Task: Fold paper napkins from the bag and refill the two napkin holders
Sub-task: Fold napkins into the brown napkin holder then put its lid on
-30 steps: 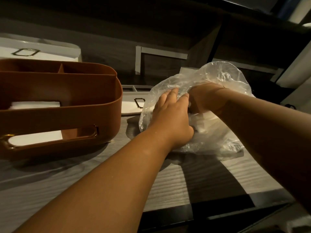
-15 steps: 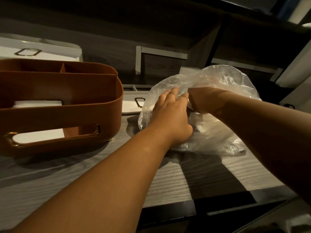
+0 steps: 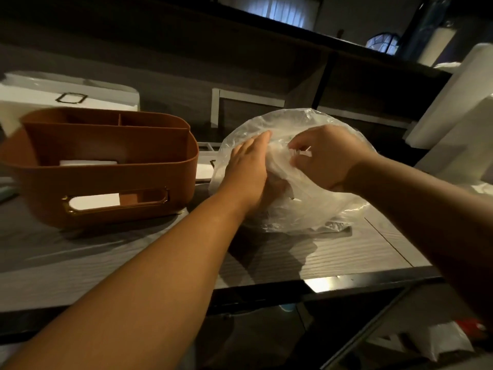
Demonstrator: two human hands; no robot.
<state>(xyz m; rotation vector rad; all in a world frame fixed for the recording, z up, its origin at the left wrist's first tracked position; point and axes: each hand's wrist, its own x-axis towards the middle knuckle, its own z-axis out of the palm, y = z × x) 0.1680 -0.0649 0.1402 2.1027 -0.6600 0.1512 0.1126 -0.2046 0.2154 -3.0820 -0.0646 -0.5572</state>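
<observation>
On the far left of the grey wood-grain table (image 3: 93, 263), a white box (image 3: 66, 101) with a dark framed emblem on top, nothing on it clear enough to read. Just in front, a brown napkin holder (image 3: 106, 182), open-topped with divided compartments, white napkins (image 3: 88, 162) lying inside and showing again through the gold-rimmed slot in its near wall. Right of the holder and apart from it, a clear plastic bag (image 3: 314, 212), crumpled, resting on the table, white paper dimly visible within. Against the bag's left side, the left hand (image 3: 248, 172), fingers straight and laid flat along the plastic, pressing rather than gripping. At the bag's top, slightly right of centre, the right hand (image 3: 325, 158), fingers curled and pinching a fold of the plastic, with a small white edge showing at the fingertips. Between holder and bag, farther back, part of a second white box (image 3: 205, 169) with a dark emblem. No legible brand or writing anywhere.
</observation>
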